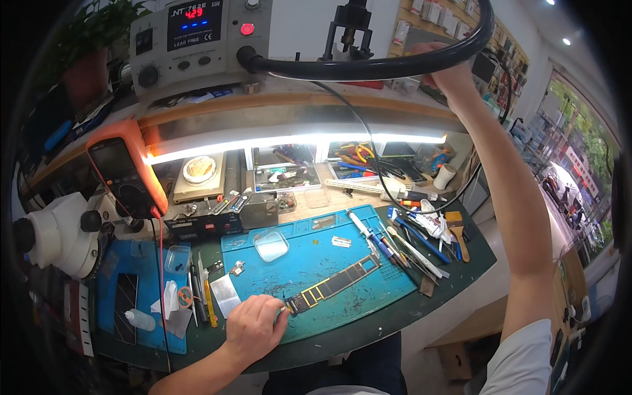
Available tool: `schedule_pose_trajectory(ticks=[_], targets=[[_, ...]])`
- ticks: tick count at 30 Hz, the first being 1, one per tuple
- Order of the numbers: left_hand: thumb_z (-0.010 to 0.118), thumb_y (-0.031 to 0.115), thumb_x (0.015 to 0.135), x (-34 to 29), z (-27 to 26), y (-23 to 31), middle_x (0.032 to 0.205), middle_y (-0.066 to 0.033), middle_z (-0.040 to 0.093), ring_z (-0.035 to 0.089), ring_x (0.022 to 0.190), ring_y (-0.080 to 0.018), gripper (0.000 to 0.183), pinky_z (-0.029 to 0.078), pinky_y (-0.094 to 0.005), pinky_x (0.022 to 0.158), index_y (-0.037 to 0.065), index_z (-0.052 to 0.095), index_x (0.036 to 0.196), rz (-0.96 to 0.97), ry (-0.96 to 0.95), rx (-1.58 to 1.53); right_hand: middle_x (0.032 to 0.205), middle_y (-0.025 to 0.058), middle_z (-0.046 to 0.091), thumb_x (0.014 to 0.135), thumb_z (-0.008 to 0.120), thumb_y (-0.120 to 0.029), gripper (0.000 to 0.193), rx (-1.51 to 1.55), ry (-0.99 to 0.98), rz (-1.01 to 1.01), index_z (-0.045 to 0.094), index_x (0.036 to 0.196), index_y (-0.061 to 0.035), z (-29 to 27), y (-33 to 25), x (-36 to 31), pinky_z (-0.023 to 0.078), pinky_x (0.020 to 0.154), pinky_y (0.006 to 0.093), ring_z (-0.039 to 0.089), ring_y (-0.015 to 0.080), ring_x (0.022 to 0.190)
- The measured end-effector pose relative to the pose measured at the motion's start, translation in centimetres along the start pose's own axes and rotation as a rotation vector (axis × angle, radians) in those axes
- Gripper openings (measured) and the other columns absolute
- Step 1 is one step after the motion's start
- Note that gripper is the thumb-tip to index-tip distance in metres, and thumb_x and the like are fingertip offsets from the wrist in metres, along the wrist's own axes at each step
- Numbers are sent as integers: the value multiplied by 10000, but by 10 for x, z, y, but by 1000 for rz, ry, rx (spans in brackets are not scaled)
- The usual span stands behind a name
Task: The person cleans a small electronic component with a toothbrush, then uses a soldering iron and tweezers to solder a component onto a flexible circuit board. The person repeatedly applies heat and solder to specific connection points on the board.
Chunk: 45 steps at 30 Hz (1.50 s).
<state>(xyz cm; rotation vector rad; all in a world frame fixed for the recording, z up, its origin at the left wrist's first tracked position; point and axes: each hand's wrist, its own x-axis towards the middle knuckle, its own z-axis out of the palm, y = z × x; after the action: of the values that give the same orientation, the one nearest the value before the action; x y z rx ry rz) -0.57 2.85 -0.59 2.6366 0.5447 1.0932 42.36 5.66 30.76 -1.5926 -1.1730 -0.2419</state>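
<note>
White sleeve [523, 359]; black strip [336, 283] on blue mat [303, 266]; street [558, 227] outside.

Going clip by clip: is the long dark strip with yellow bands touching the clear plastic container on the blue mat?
Apart. The head view shows bare blue mat between the dark strip and the clear container.
</note>
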Motion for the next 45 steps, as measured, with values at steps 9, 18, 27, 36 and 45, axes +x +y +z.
schedule_pose_trajectory(ticks=[9, 18, 27, 36, 45], targets=[[821, 56, 843, 5, -3, -1, 933, -105, 695, 687, 814, -315, 259, 542, -420, 673, 59, 650, 1038, -29, -6, 3, 681, -9, 593, 1051, 689, -397, 343, 253, 104, 125, 701, 932, -75, -22, 15, 3, 315, 434, 244, 465, 57, 504], [812, 28, 836, 1, -5, -3, 963, -56, 730, 707, 801, -248, 226, 553, -373, 651, 71, 785, 1057, -24, -74, 17, 844, 64, 706, 1084, 653, -463, 488, 405, -361, 96, 782, 1166, 0, -15, 20, -227, 446, 551, 218, 611, 81, 607], [793, 40, 727, -2, -4, -1, 944, 3, 692, 678, 770, -179, 378, 493, -335, 603, 92, 814, 1101, 53, -163, 162, 834, 83, 738, 966, 793, -85, 142, 653, -729, 468, 687, 912, -8, 65, 55, -328, 498, 619, 265, 656, 93, 695], [771, 22, 693, 2, -7, -1, 964, 5, 671, 632, 717, -140, 425, 416, -303, 558, 79, 824, 1110, 59, -221, 179, 758, 105, 723, 978, 660, -15, 154, 643, -641, 370, 622, 828, -20, 77, 67, -342, 541, 615, 285, 679, 128, 668], [724, 86, 790, 2, -10, -1, 1030, -11, 668, 613, 840, -133, 348, 397, -254, 605, 61, 828, 1121, 95, -278, 232, 801, 125, 754, 988, 661, -53, 156, 658, -680, 419, 648, 839, -10, 76, 69, -339, 539, 615, 280, 664, 121, 665]])
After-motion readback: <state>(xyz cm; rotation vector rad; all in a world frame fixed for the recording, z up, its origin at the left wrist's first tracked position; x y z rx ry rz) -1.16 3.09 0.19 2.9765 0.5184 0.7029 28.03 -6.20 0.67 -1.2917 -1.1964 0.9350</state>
